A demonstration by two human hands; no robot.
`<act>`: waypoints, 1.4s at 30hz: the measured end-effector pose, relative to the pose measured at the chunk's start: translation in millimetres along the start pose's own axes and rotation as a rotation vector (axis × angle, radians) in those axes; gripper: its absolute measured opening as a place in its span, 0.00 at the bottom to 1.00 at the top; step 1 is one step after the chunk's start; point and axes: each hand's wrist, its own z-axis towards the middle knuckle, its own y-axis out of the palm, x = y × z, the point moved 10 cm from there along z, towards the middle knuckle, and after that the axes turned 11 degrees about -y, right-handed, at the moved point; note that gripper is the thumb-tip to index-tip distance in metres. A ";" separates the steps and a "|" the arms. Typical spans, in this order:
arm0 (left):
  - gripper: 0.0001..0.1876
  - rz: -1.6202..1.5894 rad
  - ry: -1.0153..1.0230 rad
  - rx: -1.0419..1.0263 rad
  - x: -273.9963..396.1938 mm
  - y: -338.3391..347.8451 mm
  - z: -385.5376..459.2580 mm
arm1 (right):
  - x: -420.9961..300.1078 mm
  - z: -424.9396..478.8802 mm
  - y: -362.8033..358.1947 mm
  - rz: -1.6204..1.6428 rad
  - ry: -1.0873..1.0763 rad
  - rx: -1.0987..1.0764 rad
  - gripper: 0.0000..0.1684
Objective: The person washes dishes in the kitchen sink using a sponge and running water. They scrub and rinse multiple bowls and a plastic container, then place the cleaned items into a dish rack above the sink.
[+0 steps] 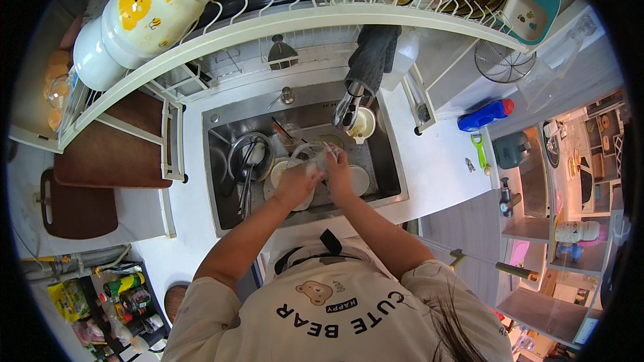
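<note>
Over a stainless steel sink (395, 181), my left hand (297, 181) and my right hand (339, 166) are close together, both gripping a clear, thin plastic item (314, 153) whose exact kind I cannot tell. Beneath them lie pale dishes, partly hidden by my hands and forearms. A round white dish (358, 180) sits just right of my right hand. Left of my hands, a metal bowl (236, 158) holds a white item and utensils. A clear cup (288, 134) stands behind them, and a white strainer (362, 124) is under the faucet (348, 110).
A white dish rack (322, 14) spans the sink, with a dark cloth (375, 55) hanging over the faucet. Brown cutting boards (115, 146) stand at left. On the right counter lie a blue bottle (483, 115) with a red cap and a green peeler (480, 151).
</note>
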 end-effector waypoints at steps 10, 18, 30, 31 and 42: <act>0.19 -0.733 -0.466 0.139 -58.3 -4.0 -1.7 | -75.3 -5.9 55.6 -0.529 -0.494 -0.405 0.18; 0.21 -1.729 -0.665 0.182 -62.7 9.5 -14.4 | -23.7 6.9 5.1 -0.126 -0.202 -0.071 0.22; 0.23 -1.291 -0.728 0.082 -47.3 -2.0 -6.7 | -99.9 2.7 65.9 -0.651 -0.503 -0.431 0.16; 0.23 -1.408 -0.790 0.022 -47.4 3.4 -7.6 | -93.3 14.8 66.3 -0.642 -0.396 -0.484 0.15; 0.23 -2.202 -1.088 0.021 -62.9 48.7 -12.2 | -8.6 33.4 21.7 0.014 0.010 -0.348 0.21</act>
